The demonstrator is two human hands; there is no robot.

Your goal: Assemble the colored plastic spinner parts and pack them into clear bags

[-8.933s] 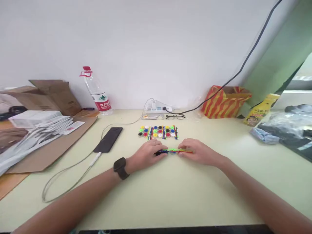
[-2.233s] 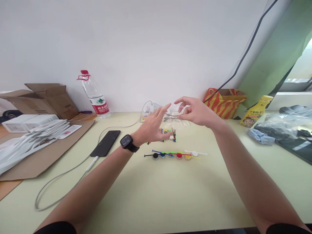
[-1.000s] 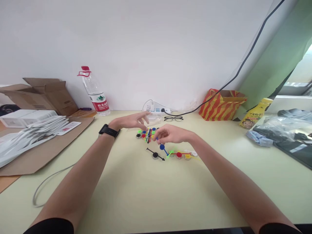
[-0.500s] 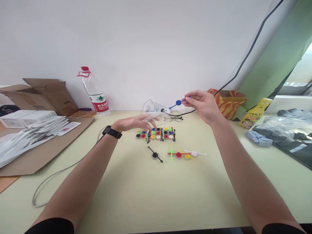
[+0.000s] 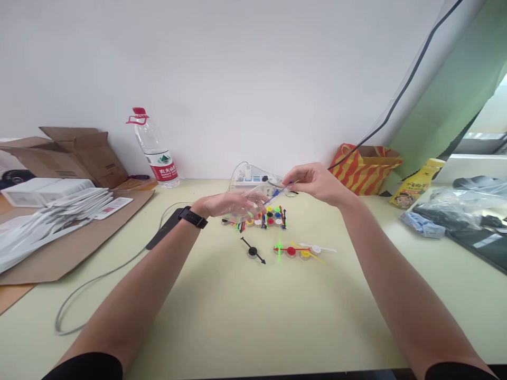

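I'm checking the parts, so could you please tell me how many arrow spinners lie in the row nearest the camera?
5, from left to right: black spinner, set apart, then green spinner, red spinner, yellow spinner and white spinner, close together. None there seems hidden.

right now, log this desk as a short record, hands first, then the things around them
left hand: at the clear bag, grip unclear
right hand: pinching the blue arrow
blue arrow inside bag: cannot tell
front row: black arrow apart; green arrow, red arrow, yellow arrow, white arrow close together
behind row: colored discs, partly hidden
left side: water bottle, phone
right side: striped bag, yellow bottle
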